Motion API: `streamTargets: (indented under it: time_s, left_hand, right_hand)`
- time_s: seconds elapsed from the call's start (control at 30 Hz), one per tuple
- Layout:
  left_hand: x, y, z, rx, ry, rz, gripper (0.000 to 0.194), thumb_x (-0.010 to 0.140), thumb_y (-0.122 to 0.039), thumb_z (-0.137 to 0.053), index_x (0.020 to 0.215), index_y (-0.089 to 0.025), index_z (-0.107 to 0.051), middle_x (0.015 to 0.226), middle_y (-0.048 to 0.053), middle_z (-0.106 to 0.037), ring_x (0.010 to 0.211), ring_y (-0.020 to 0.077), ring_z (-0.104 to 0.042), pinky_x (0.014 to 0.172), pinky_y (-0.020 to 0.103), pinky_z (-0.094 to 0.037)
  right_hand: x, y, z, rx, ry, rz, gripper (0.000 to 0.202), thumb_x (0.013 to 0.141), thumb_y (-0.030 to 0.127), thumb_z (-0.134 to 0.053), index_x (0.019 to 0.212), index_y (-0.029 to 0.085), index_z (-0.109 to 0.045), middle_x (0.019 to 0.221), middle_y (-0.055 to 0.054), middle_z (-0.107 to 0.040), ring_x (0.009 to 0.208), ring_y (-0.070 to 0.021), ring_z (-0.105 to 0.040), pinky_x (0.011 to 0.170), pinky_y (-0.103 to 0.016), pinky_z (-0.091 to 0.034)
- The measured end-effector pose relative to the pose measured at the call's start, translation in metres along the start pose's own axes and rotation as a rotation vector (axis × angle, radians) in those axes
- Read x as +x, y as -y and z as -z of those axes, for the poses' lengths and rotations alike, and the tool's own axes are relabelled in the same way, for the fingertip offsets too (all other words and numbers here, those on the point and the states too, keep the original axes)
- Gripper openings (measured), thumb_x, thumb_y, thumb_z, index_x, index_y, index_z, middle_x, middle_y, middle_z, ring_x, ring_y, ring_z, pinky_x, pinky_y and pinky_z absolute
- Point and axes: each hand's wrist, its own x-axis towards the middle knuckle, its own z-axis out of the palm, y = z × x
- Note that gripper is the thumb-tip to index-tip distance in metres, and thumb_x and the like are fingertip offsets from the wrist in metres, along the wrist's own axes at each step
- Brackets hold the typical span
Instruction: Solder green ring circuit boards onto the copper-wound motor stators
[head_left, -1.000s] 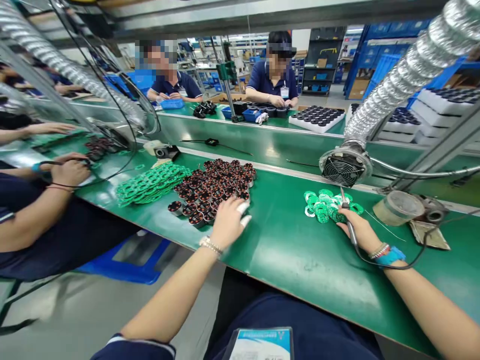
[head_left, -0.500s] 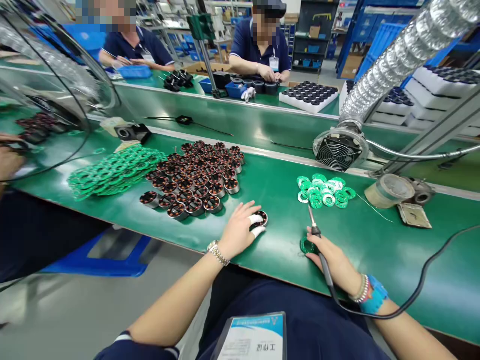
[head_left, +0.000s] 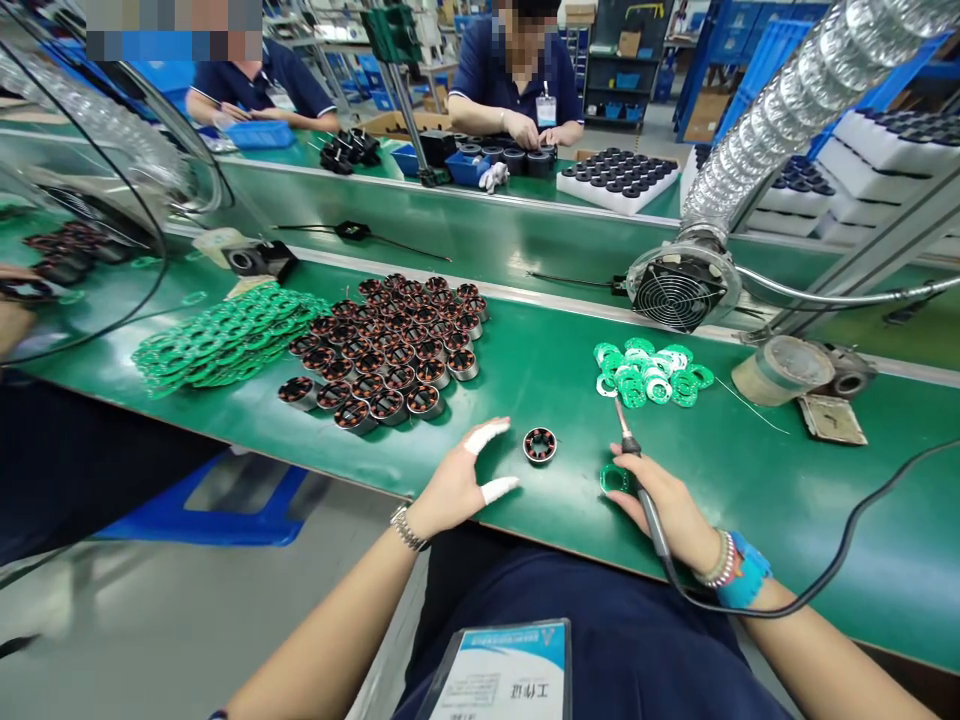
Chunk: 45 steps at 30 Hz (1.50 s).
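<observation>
My left hand (head_left: 457, 478) is open, thumb and forefinger spread, with white finger covers on both. Just right of its fingertips, apart from them, a single motor stator (head_left: 539, 446) with copper windings in a metal ring rests on the green bench. My right hand (head_left: 667, 500) is closed around a soldering iron (head_left: 630, 446), its tip pointing away from me. Between that hand's thumb and fingers is a green ring-shaped circuit board (head_left: 609, 479), low over the bench. Beyond the iron's tip lies a loose pile of green and white ring boards (head_left: 651, 374).
Many stators (head_left: 397, 350) stand grouped at centre left, beside stacked green board panels (head_left: 225, 340). A fan (head_left: 679, 288) with a foil duct stands behind the ring boards. A round pot (head_left: 780, 370) is at right. The iron's black cable (head_left: 847, 540) crosses my right forearm. Co-workers sit opposite.
My left hand has let go of the stator and drawn back to the left, fingers spreading. The stator now lies free on the bench. My right hand still holds the iron and ring board.
</observation>
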Motion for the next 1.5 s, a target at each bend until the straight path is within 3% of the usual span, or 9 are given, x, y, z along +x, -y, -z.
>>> streamTargets:
  time_s: [0.1, 0.33, 0.47, 0.63, 0.8, 0.9, 1.13, 1.37, 1.5]
  left_hand:
    - [0.015, -0.005, -0.012, 0.054, 0.022, 0.065, 0.095, 0.056, -0.048, -0.076, 0.133, -0.015, -0.033, 0.138, 0.02, -0.039, 0.131, 0.0335, -0.032, 0.107, 0.054, -0.027]
    - [0.026, -0.012, -0.029, 0.069, 0.074, 0.089, 0.08, 0.055, -0.055, -0.074, 0.119, -0.017, -0.044, 0.132, 0.016, -0.047, 0.133, 0.0334, -0.028, 0.109, 0.056, -0.018]
    - [0.023, -0.018, -0.029, 0.12, -0.046, 0.101, 0.084, 0.053, -0.056, -0.074, 0.12, -0.017, -0.042, 0.137, 0.016, -0.041, 0.134, 0.0352, -0.024, 0.108, 0.058, -0.017]
    - [0.027, -0.02, -0.031, 0.125, -0.068, 0.094, 0.046, 0.063, -0.037, -0.072, 0.101, -0.019, -0.054, 0.131, 0.012, -0.048, 0.133, 0.0337, -0.026, 0.108, 0.058, -0.019]
    - [0.021, -0.021, -0.028, -0.264, -0.045, 0.042, 0.041, 0.063, -0.028, -0.072, 0.097, -0.018, -0.049, 0.124, 0.013, -0.053, 0.123, 0.0294, -0.044, 0.101, 0.049, -0.037]
    - [0.015, -0.033, -0.029, -0.42, -0.018, 0.038, 0.043, 0.067, -0.023, -0.069, 0.103, -0.019, -0.046, 0.105, 0.009, -0.06, 0.098, 0.022, -0.061, 0.086, 0.039, -0.05]
    - [0.017, -0.058, -0.038, -0.045, 0.072, -0.137, 0.036, 0.067, -0.013, -0.063, 0.101, -0.019, -0.052, 0.101, 0.008, -0.058, 0.092, 0.0221, -0.058, 0.083, 0.038, -0.048]
    - [0.029, -0.045, -0.049, -0.186, 0.095, -0.133, 0.038, 0.066, -0.014, -0.065, 0.099, -0.019, -0.049, 0.101, 0.008, -0.055, 0.091, 0.02, -0.058, 0.081, 0.036, -0.048]
    - [0.033, -0.045, -0.055, -0.244, 0.121, -0.139, 0.038, 0.066, -0.013, -0.064, 0.1, -0.02, -0.048, 0.103, 0.009, -0.054, 0.093, 0.0207, -0.058, 0.082, 0.036, -0.048]
  right_hand:
    - [0.023, 0.011, -0.007, 0.033, -0.046, 0.036, 0.03, 0.085, 0.02, -0.053, 0.115, 0.021, -0.048, 0.106, -0.01, -0.062, 0.095, -0.02, -0.063, 0.084, -0.033, -0.053]
    - [0.068, 0.016, -0.037, 0.092, -0.086, 0.091, 0.017, 0.088, 0.018, -0.046, 0.102, 0.021, -0.054, 0.083, -0.005, -0.061, 0.072, -0.0147, -0.058, 0.068, -0.027, -0.049]
    - [0.071, 0.016, -0.037, 0.1, -0.112, 0.079, 0.016, 0.086, 0.015, -0.045, 0.097, 0.02, -0.055, 0.078, -0.004, -0.06, 0.069, -0.0137, -0.056, 0.067, -0.026, -0.047]
    - [0.066, 0.023, -0.034, 0.291, -0.157, -0.113, 0.023, 0.077, 0.012, -0.052, 0.098, 0.021, -0.054, 0.075, 0.001, -0.061, 0.064, -0.0112, -0.058, 0.066, -0.022, -0.047]
    - [0.057, 0.027, -0.028, 0.522, -0.133, -0.345, 0.026, 0.074, 0.016, -0.054, 0.099, 0.022, -0.052, 0.065, 0.005, -0.057, 0.058, -0.0103, -0.056, 0.059, -0.02, -0.045]
    - [0.046, 0.029, -0.024, 0.502, -0.138, -0.338, 0.026, 0.075, 0.016, -0.054, 0.1, 0.022, -0.052, 0.068, 0.004, -0.058, 0.06, -0.0111, -0.057, 0.059, -0.021, -0.046]
    - [0.015, 0.022, -0.013, 0.213, -0.108, -0.086, 0.02, 0.083, 0.015, -0.048, 0.101, 0.021, -0.056, 0.081, -0.003, -0.063, 0.073, -0.0139, -0.06, 0.07, -0.025, -0.049]
    - [-0.018, -0.003, 0.039, 0.202, -0.132, -0.247, 0.017, 0.085, 0.026, -0.054, 0.1, 0.022, -0.062, 0.082, -0.003, -0.069, 0.072, -0.0139, -0.064, 0.069, -0.025, -0.051]
    - [-0.028, -0.01, 0.045, 0.207, -0.141, -0.265, 0.021, 0.083, 0.029, -0.058, 0.101, 0.022, -0.064, 0.094, -0.005, -0.07, 0.085, -0.0181, -0.065, 0.077, -0.03, -0.052]
